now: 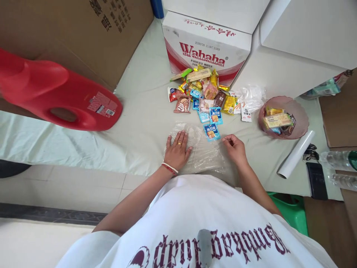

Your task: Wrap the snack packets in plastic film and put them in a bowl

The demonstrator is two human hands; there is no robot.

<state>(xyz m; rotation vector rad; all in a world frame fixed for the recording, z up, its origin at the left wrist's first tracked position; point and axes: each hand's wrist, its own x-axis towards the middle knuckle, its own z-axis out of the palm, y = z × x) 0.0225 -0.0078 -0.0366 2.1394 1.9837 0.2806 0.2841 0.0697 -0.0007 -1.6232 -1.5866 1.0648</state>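
My left hand (pixel 177 149) lies flat on a clear plastic bag (pixel 199 154), fingers outstretched, with a ring and a bracelet showing. The bag is spread and wrinkled on the pale cloth. At its right side my right hand (pixel 234 148) is closed in a pinch; whatever may be between the fingertips is too small to make out. A blue snack packet (pixel 211 132) lies at the bag's far edge, just left of my right fingertips. Another blue packet (pixel 216 115) lies just beyond it, at the front of a pile of wrapped snacks (pixel 206 105).
A Wahaba-printed carton (pixel 206 48) stands behind the pile. To the right are a pink bowl (pixel 304 119) of snacks, crumpled clear plastic (pixel 252 96), a white roll (pixel 296 154), keys (pixel 310 152), a phone (pixel 317 181) and bottles (pixel 338 160). A red jug (pixel 83 100) lies left.
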